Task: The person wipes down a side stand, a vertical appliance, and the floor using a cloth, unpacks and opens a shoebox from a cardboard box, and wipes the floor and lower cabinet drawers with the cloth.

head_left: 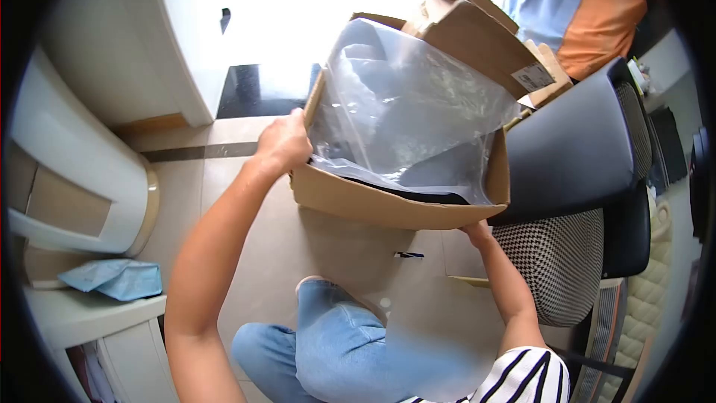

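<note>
An open cardboard box (395,207) is held above the tiled floor in front of my knees. Inside it lies a large clear plastic bag (425,97), with something dark partly visible under the plastic. My left hand (285,140) is closed over the box's left side wall near the front corner. Under the front right corner, my right hand (477,233) supports the box; most of its fingers are hidden beneath the cardboard. On the floor below lies a small blue and black object (409,255), too small to name.
Another cardboard box (477,41) with raised flaps is behind. To the right stand a black chair (567,145) and a houndstooth-patterned seat (556,265). A white rounded furnishing (82,134) and a light-blue packet (115,279) are on the left. Blue and orange fabric (597,11) fills the upper right.
</note>
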{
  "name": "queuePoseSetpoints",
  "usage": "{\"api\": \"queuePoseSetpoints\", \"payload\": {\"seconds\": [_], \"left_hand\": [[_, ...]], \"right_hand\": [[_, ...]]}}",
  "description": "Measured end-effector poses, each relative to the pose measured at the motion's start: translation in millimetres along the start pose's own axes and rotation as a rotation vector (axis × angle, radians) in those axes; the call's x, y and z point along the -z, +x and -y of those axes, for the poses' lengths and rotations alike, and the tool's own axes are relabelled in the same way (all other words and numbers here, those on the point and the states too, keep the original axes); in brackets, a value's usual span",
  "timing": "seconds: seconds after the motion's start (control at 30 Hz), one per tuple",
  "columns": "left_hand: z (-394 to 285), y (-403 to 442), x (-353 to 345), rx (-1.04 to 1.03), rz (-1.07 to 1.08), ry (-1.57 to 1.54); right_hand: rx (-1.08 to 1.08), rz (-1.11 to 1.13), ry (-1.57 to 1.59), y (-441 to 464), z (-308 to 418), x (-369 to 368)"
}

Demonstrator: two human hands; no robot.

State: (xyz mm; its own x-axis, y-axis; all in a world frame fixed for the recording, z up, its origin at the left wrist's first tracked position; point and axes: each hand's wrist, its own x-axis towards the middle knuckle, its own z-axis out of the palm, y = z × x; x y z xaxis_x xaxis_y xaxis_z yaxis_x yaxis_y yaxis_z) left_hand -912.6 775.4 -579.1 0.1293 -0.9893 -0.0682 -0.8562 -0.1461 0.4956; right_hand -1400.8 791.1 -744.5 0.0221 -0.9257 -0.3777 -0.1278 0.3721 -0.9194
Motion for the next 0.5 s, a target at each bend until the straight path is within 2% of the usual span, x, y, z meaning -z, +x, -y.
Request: {"api": "queuePoseSetpoints", "payload": {"seconds": [0.03, 0.1, 0.17, 0.27, 0.3, 0.33, 0.37, 0.43, 0.47, 0.5], "left_hand": [[14, -11, -12, -0.137, -0.112, -0.017], [14, -47, -13, -0.025, -0.086, 0.021], [19, -87, -8, -0.012, -0.119, -0.068], [43, -149, 4, 0.105, -0.149, -0.112], [54, -166, 10, 0.123, -0.169, -0.143], [57, -184, 15, 0.143, -0.184, -0.13], [65, -203, 22, 0.221, -0.186, -0.134], [82, -231, 34, 0.319, -0.205, -0.137], [91, -245, 39, 0.388, -0.262, -0.159], [102, -258, 43, 0.454, -0.318, -0.178]], "right_hand": [[0.004, -0.036, -0.06, 5, 0, 5], [-0.043, 0.055, -0.065, 16, -9, 23], [0.003, 0.039, -0.088, -3, 22, -9], [0.02, 0.198, -0.198, 0, 12, -9], [0.058, 0.228, -0.239, -4, 18, -20], [0.143, 0.278, -0.422, -24, 48, -57], [0.084, 0.336, -0.122, -7, 23, -55], [0.308, 0.434, -0.423, -6, 27, -89], [0.151, 0.48, -0.139, 12, 2, -97], [0.232, 0.536, -0.303, -25, 56, -149]]}}
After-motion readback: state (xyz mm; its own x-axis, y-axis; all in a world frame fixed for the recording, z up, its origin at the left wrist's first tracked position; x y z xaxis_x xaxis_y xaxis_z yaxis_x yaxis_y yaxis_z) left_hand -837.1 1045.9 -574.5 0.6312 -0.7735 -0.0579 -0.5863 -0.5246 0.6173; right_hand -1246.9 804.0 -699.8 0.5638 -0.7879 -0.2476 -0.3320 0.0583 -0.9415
